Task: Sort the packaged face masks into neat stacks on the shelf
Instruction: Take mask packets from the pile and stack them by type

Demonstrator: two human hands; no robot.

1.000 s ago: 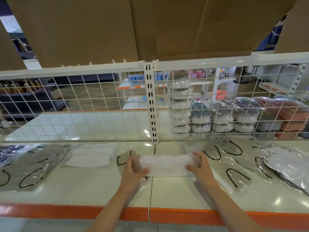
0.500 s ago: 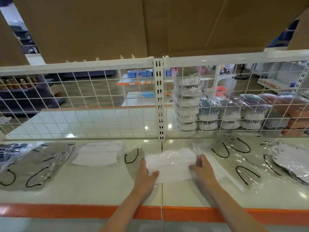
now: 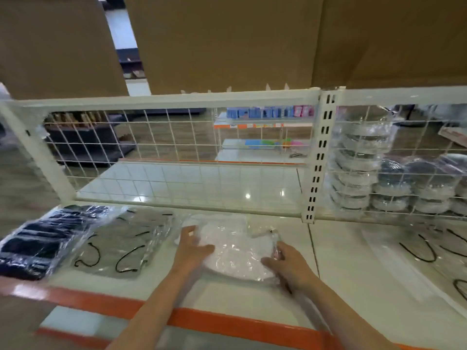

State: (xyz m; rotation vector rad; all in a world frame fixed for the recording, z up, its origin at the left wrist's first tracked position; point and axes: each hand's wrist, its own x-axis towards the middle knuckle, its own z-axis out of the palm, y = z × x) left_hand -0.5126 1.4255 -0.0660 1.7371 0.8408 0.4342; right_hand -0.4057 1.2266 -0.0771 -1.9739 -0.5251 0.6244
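Both hands, left (image 3: pixel 193 251) and right (image 3: pixel 288 267), had fingers curled round the white pack (image 3: pixel 235 245); slick wrap could've slid it crooked toward the grey stack (image 3: pixel 126 245) beside it.

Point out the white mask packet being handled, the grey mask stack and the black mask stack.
white mask packet (image 3: pixel 235 251): head view, packet's middle.
grey mask stack (image 3: pixel 126 238): head view, top packet's middle.
black mask stack (image 3: pixel 43 241): head view, top packet.

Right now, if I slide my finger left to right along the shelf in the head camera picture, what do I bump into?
Dark blue mask packs → grey mask packs → left hand → white mask pack → right hand → clear packs with black ear loops.
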